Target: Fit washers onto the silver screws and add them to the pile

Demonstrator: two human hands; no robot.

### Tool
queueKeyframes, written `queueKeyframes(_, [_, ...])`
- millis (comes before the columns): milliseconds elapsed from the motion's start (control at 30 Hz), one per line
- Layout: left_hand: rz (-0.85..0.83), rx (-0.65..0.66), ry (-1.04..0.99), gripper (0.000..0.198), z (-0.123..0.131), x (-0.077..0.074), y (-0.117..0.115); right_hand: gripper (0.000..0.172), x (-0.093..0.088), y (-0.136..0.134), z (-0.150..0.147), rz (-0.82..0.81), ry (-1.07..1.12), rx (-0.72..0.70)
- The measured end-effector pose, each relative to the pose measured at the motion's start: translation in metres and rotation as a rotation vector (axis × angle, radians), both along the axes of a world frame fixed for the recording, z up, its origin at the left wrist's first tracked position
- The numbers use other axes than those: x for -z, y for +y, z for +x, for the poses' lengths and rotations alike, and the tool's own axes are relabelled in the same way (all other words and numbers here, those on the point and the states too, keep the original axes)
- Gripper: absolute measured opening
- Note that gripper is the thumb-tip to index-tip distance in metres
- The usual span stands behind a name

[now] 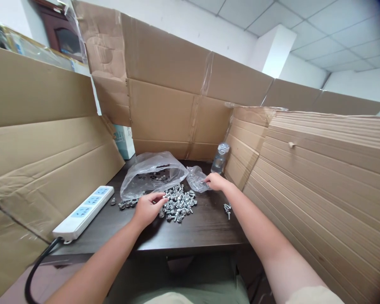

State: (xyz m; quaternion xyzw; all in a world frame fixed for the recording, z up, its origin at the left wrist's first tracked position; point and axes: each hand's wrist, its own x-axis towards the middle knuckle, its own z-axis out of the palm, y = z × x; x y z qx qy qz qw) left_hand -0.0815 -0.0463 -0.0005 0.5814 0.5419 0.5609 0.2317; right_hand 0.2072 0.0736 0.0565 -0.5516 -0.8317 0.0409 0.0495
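Observation:
A heap of silvery bolts [179,204] lies in the middle of the dark table. At the heap's left edge is my left hand [148,207], thumb and forefinger closed around a bolt [165,195]. My right hand [218,182] is over the right side of a small clear plastic bag [196,179], its fingertips pinched together; what is between them is too small to make out. Behind the heap, a larger clear bag [139,169] gapes toward me, with small nuts or washers [160,177] inside. Several nuts [128,204] sit left of the heap.
A few bolts [227,210] lie apart at the right. A white power strip [85,209] runs along the left side of the table [190,236]. A plastic bottle [220,158] stands at the back right. Cardboard walls [164,114] enclose the left, back and right.

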Motion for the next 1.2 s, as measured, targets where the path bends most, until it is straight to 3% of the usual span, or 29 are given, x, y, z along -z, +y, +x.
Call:
queueKeyframes(133, [0.006, -0.002, -0.007, 0.027, -0.001, 0.001, -0.001, 0.023, 0.0, 0.007, -0.019, 0.088, 0.03, 0.067])
queueKeyframes(300, [0.007, -0.022, -0.057, 0.027, -0.003, 0.003, -0.002, 0.028, -0.018, 0.005, -0.04, 0.305, 0.126, 0.118])
queueKeyframes(433, [0.007, -0.026, -0.118, 0.026, -0.003, 0.005, -0.003, 0.025, -0.032, -0.007, -0.069, 0.334, 0.173, -0.109])
queueKeyframes(567, [0.01, -0.025, -0.196, 0.025, -0.002, 0.005, -0.004, 0.023, -0.034, -0.02, -0.11, 0.232, 0.129, -0.347])
queueKeyframes(733, [-0.016, -0.032, -0.309, 0.023, -0.004, 0.005, -0.002, 0.022, -0.016, -0.014, -0.165, 0.083, -0.016, -0.492])
queueKeyframes(933, [-0.056, -0.108, -0.439, 0.018, -0.012, 0.007, 0.001, 0.025, 0.015, 0.016, -0.207, -0.015, -0.203, -0.392])
queueKeyframes(1200, [0.016, -0.166, -0.533, 0.022, -0.01, 0.012, 0.005, 0.029, 0.036, 0.028, -0.222, -0.04, -0.378, -0.283])
